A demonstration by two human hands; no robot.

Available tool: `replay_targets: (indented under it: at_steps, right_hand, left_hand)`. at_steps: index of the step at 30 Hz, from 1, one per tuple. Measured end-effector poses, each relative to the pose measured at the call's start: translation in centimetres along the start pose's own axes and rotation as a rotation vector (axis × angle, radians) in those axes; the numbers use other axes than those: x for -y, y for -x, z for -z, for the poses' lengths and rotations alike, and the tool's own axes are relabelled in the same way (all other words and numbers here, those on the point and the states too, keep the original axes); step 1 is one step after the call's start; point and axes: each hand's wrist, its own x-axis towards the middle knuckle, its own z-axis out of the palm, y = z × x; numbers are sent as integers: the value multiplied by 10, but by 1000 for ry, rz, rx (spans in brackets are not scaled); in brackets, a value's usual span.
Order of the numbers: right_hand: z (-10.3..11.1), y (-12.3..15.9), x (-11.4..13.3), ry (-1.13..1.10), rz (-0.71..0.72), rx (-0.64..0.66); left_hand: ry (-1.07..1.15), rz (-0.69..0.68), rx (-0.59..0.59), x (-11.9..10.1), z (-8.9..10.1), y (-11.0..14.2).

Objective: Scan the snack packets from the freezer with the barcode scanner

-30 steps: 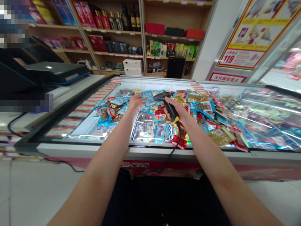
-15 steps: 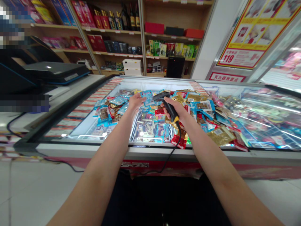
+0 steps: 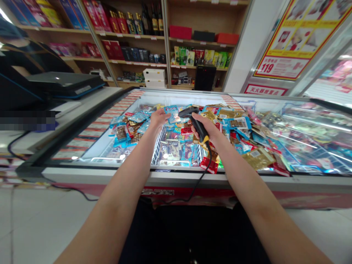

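Note:
My left hand (image 3: pixel 160 119) is closed on the edge of a light blue snack packet (image 3: pixel 172 114), held up over the chest freezer (image 3: pixel 137 175). Wrapped in my right hand (image 3: pixel 205 124) is a black barcode scanner (image 3: pixel 200 129) with a yellow base; its head points left at the packet, a small gap between them. From the scanner's handle a black cable (image 3: pixel 203 174) hangs down over the freezer's front edge. Blue snack packets (image 3: pixel 121 134) lie left of my hands, and gold packets (image 3: pixel 258 158) with red and blue ones are heaped on the right.
A person in dark clothes (image 3: pixel 30 55) is at the far left, behind a counter (image 3: pixel 110 91) bearing a flat black device (image 3: pixel 66 84). Shelves (image 3: pixel 132 36) with bottles and boxes stand behind the freezer. White wire dividers (image 3: pixel 158 146) show under the glass.
Both hands, the packet and the scanner stay practically where they were. No packet in the heaps has visibly moved.

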Motion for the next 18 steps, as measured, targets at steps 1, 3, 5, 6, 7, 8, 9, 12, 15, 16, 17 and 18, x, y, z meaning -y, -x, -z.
replay_targets:
  at_steps: [1, 3, 5, 6, 7, 8, 9, 12, 15, 16, 17, 18]
  right_hand:
    - [0, 0, 0, 6, 2, 2]
    - [0, 1, 0, 14, 9, 9]
    - [-1, 1, 0, 19, 13, 15]
    - [-1, 1, 0, 21, 11, 13]
    - [-1, 1, 0, 23, 9, 13]
    - [-2, 1, 1, 25, 5, 14]
    - [-2, 1, 1, 28, 1, 16]
    - [-2, 2, 2, 34, 11, 27]
    - [-1, 1, 1, 32, 25, 30]
    - [-1, 1, 0, 30, 23, 29]
    - [0, 1, 0, 26, 20, 29]
    - [0, 0, -1, 22, 19, 30]
  left_hand:
    - [-4, -5, -1, 0, 0, 0]
    - [-7, -10, 4, 0, 0, -1]
    - [-2, -12, 13, 1, 0, -2]
    - [4, -12, 18, 2, 1, -3]
    - [10, -14, 22, 3, 1, -4]
    - [15, -17, 24, 4, 1, -4]
    - [16, -21, 24, 4, 1, -5]
    - [-11, -39, 11, 6, 1, -8]
    - [-46, -47, -4, 6, 1, -9]
    - [-52, -50, -6, 5, 1, -9]
    - [-57, -54, -6, 5, 1, -9]
    - [-63, -58, -5, 5, 1, -9]
